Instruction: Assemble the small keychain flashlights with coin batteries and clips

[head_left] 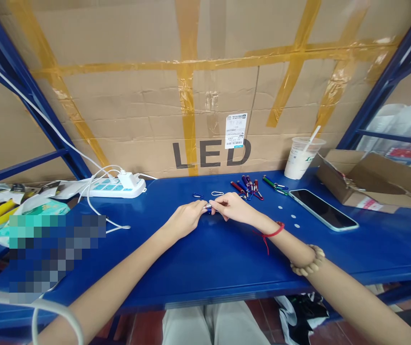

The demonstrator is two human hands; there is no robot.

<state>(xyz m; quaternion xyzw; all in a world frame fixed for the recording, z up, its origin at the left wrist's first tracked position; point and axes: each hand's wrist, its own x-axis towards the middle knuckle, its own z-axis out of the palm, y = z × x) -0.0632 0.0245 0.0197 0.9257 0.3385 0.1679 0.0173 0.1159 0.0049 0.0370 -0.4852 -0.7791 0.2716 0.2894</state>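
Observation:
My left hand (187, 218) and my right hand (234, 209) meet over the middle of the blue table. Between their pinched fingertips is a small silver-and-blue metal piece (209, 206), mostly hidden by the fingers. Just beyond the hands lie a blue carabiner (198, 195) and a silver carabiner (217, 193). Behind my right hand is a cluster of slim red, blue and purple metal tubes (247, 184) with carabiners attached. A green tube (269, 181) with a green carabiner lies to their right.
A phone (324, 209), small pale discs (293, 216), a drink cup (298, 158) with a straw and an open cardboard box (361, 196) are on the right. At left sit a power strip (114, 188) with cables and a teal package (40, 215). Behind stands a large carton (148, 110).

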